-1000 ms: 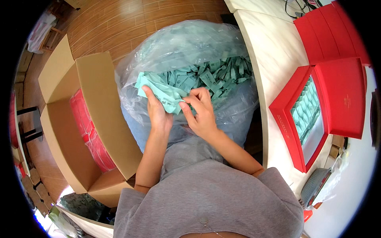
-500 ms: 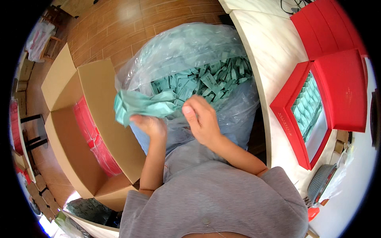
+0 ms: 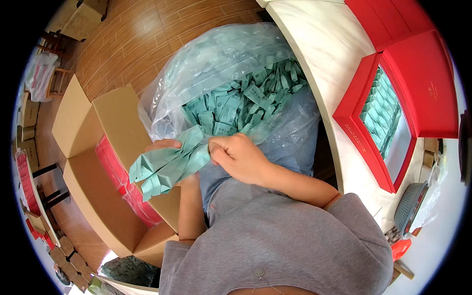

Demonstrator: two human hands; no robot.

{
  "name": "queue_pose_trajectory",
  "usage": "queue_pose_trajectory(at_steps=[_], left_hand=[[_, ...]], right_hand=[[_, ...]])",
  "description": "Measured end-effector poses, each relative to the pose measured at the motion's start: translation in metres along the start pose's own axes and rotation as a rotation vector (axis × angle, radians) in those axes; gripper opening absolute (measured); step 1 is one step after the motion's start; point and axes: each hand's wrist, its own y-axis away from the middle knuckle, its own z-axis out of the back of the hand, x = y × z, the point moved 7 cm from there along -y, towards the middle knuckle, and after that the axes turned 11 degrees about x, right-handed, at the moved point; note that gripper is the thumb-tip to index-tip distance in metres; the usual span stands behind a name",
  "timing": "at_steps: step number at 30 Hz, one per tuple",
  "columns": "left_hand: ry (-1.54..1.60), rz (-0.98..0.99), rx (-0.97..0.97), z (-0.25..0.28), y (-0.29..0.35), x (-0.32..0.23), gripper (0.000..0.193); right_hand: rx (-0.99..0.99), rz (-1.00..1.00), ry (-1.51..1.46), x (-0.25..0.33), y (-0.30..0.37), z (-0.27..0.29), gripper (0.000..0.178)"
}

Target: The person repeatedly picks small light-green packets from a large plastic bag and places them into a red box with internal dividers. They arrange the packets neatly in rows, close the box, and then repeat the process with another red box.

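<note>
Several pale green paper packets (image 3: 172, 160) are fanned out together in front of my body. My left hand (image 3: 165, 143) is closed round them from behind, with its palm hidden by the packets. The curled fingers of my right hand (image 3: 239, 158) pinch their right end. Just beyond, a big clear plastic bag (image 3: 221, 46) stands full of loose green packets (image 3: 228, 105). On the table at my right, an open red box (image 3: 351, 123) holds similar packets (image 3: 381, 108) lined up in rows, with a bare white strip at its near end.
An open cardboard box (image 3: 93, 196) at my left contains red items (image 3: 123, 182) under clear plastic. A pale marbled table (image 3: 319, 54) curves along the right. Near its close end is a grey basket (image 3: 410, 206). Wooden flooring (image 3: 132, 44) lies beyond the bag.
The packets have come nearer my body and tilted down to the left. My left hand has shifted behind them, and my right hand now grips their end. The view has turned slightly.
</note>
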Motion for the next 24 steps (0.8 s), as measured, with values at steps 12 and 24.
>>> queue_pose_trajectory(at_steps=[12,24], left_hand=[[-0.057,0.088,-0.029,0.005,-0.001,0.003,0.091],[0.242,0.576,-0.116,-0.014,0.018,0.047,0.088]], right_hand=[[-0.147,0.076,0.206,0.005,0.006,-0.010,0.032],[-0.153,0.207,0.314,0.019,0.003,0.015,0.066]])
